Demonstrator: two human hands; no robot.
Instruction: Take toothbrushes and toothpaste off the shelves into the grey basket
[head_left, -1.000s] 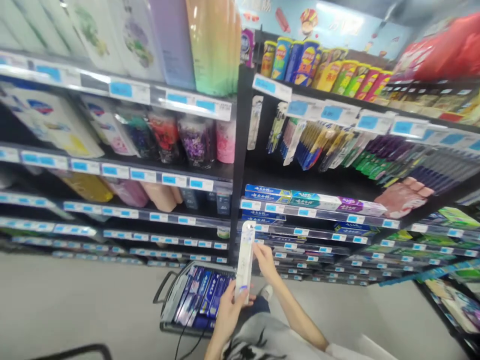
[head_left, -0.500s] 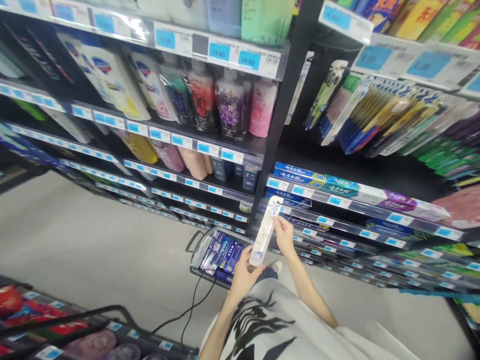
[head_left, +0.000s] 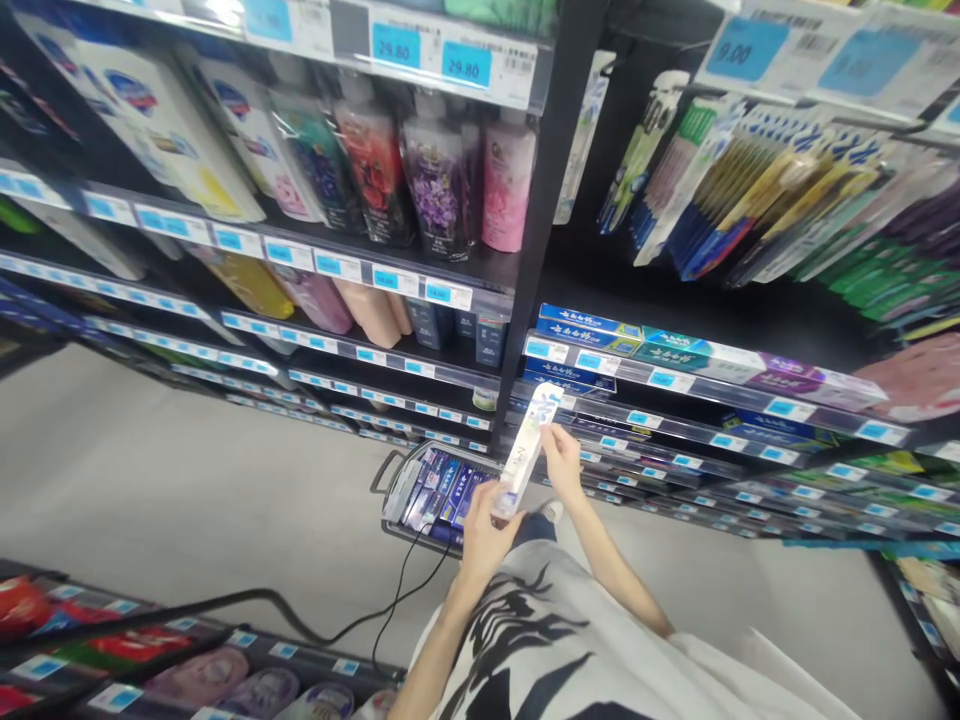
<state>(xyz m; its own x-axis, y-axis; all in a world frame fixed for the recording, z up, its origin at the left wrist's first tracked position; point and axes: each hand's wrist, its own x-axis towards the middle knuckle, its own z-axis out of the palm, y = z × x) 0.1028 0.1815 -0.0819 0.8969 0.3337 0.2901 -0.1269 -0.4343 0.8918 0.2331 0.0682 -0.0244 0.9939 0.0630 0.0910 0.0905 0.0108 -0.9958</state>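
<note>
A long white toothbrush pack [head_left: 525, 448] is tilted in front of me, with its hanger end pointing up and away. My left hand [head_left: 486, 528] is closed around its lower end. At its upper right edge, my right hand [head_left: 562, 462] pinches the pack between thumb and fingers. Just left of my left hand, a shopping basket [head_left: 384, 505] holds several dark blue toothpaste boxes [head_left: 454, 490]. Packaged toothbrushes [head_left: 757, 215] hang in rows on the shelf at the upper right.
Flat toothpaste boxes [head_left: 697, 355] line the shelf edge ahead. Pump bottles [head_left: 439, 190] and other body-wash bottles stand on the left shelves. Black cables [head_left: 397, 598] run beside the basket. Another low shelf [head_left: 281, 655] stands at lower left, on the other side of the grey floor [head_left: 225, 470].
My view has shifted, so the shelves sit slightly lower-left and larger at the top. Both hands still hold the toothbrush pack, which is slightly turned.
</note>
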